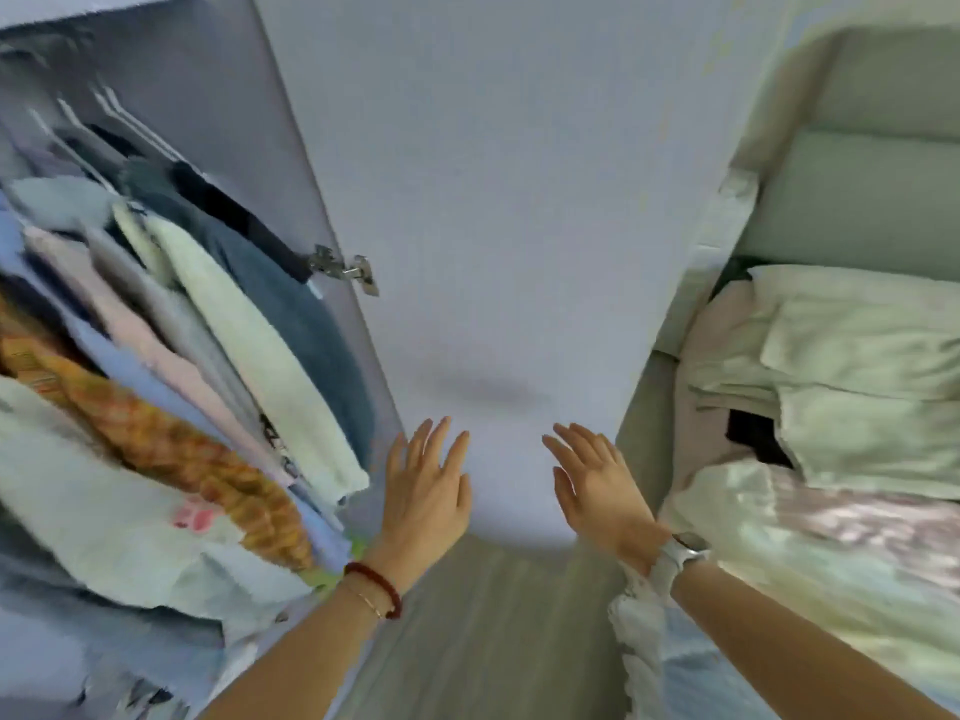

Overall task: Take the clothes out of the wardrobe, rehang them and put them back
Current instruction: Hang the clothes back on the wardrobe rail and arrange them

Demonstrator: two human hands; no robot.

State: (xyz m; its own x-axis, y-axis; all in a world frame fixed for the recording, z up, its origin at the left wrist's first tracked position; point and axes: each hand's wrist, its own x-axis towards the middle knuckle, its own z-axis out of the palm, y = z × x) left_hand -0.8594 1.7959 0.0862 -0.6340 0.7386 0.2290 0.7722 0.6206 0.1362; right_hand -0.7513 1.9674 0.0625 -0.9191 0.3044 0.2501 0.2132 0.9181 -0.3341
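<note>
A person's two bare hands reach toward an open white wardrobe door (519,226) that fills the middle of the view. The left hand (428,498) has straight, spread fingers near the door's lower edge and grasps nothing; a dark red bead bracelet (376,587) circles its wrist. The right hand (597,491), on the other side of the door's lower edge, is likewise released with fingers extended, a pale watch (683,553) on its wrist. Whether either hand touches the door cannot be told. Left of the door, the clothes (182,356) hang packed together inside the wardrobe: white, blue, pink and orange plaid garments. A metal hinge (345,270) sits at the door's left edge. Right of the door lies a bed (857,381) with pale rumpled bedding.
</note>
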